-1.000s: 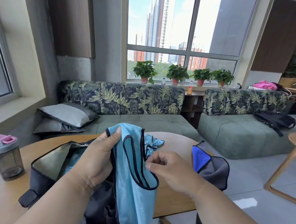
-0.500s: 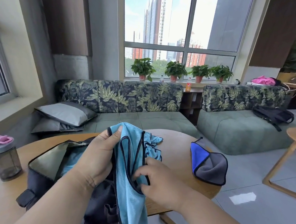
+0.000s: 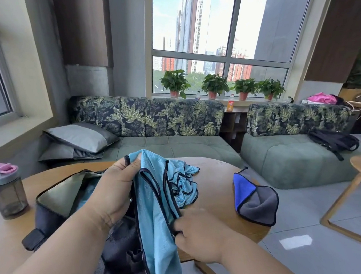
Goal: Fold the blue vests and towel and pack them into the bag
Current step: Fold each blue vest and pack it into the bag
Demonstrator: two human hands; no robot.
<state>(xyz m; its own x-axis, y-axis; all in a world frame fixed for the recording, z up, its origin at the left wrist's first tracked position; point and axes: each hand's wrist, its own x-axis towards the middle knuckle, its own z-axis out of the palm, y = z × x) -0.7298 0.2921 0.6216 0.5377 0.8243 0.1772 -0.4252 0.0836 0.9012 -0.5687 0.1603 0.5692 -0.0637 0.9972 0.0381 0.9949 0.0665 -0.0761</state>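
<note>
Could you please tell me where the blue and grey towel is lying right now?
In the head view the towel lies loosely folded near the right edge of the round wooden table, right of the light blue vest and untouched by either hand.

Left hand (image 3: 116, 188): raised above the desk, thumb and fingers pinching the top edge of the light blue vest (image 3: 157, 210).
Right hand (image 3: 200, 234): lower, fingers curled round the vest's black-trimmed edge.
Vest: hangs between the hands, its far part bunched on the desk (image 3: 215, 177).
Bag (image 3: 64, 199): dark, open, on the desk under the left hand, pale lining showing.
Towel (image 3: 256, 200): blue and grey, folded loosely, near the desk's right edge, apart from the vest.
Shaker bottle (image 3: 3, 188): smoky, pink lid, upright at far left.
Sofa (image 3: 175, 136): green, leaf-print back, behind the desk.
Potted plants (image 3: 215, 85): four on the windowsill.
</note>
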